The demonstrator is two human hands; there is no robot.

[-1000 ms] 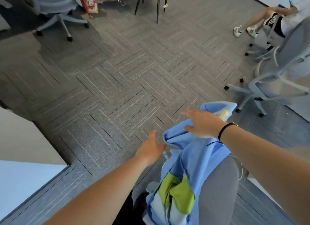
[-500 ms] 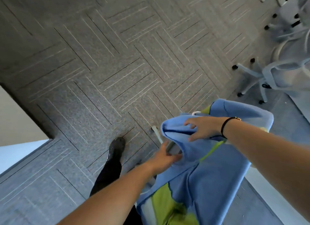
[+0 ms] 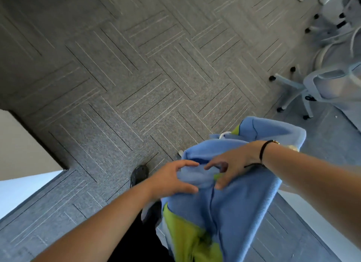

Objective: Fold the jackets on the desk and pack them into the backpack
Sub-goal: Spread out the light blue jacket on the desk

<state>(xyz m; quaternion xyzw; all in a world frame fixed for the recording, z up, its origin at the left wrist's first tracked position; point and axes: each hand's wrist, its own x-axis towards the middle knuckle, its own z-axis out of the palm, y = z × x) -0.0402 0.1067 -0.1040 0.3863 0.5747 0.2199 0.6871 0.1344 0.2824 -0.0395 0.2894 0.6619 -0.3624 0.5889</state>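
Pinching a fold of light blue cloth between thumb and curled fingers, the left hand (image 3: 172,180) grips the near edge of the jacket (image 3: 240,203), and the right hand (image 3: 232,165) meets it from the other side, its fingers hooked down into the same bunched ridge of fabric, thumb pressed on the cloth below. The two hands sit just beside each other, fingertips almost touching, with the gathered edge of the jacket caught between them. The rest of the garment spreads away from the grip: one part bulges up and back behind the right wrist, the larger part hangs down toward the bottom of the view, draped over something that the cloth hides.

Both forearms reach in bare from the lower corners, the left from the bottom left, the right from the right edge, crossing over the jacket. A thin black band (image 3: 262,151) circles the right wrist.

The jacket is sky blue with yellow-green panels, one large patch low at the bottom and a small strip near the top by a white cord (image 3: 224,134). A seam runs down its middle below the hands.

Beneath lies grey carpet (image 3: 136,76) with a line pattern, a dark shoe (image 3: 139,175) just left of the left hand, and a pale office chair (image 3: 320,90) on castors at the upper right
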